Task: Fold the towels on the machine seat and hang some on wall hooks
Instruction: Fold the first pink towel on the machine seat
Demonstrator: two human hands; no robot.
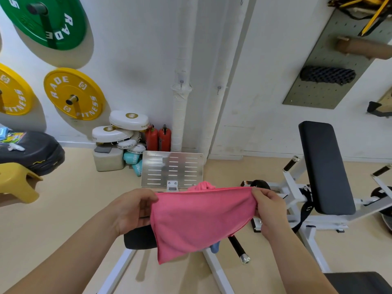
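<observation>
We hold a pink towel [201,219] stretched out in the air between both hands, just above the black machine seat [137,238]. Our left hand [131,209] pinches the towel's upper left corner, thumb on top and fingers curled behind the cloth. Our right hand [269,211] grips the upper right corner, fingers bunched round the edge. The top edge runs nearly taut from hand to hand, and the rest hangs down, ending in a point at the lower left.

Behind the top edge, a second bunch of pink cloth [201,185] pokes up; we cannot tell whether it is part of the same towel. Below the hanging cloth a bit of blue towel [215,247] shows near the seat. Beside it, a black handle with a chrome end cap [237,247] slants down to the right.

Beyond the towel stands the machine's slotted metal footplate [171,169]. To the right is a long black back pad [324,166] on a white frame. Two small wall hooks [181,83] sit on the white wall above the footplate, both bare. On the left wall hang a green weight plate [46,20] and a yellow weight plate [74,94]. White boxing pads [127,120] are stacked just beside two red fire extinguishers [158,137] in the corner.
</observation>
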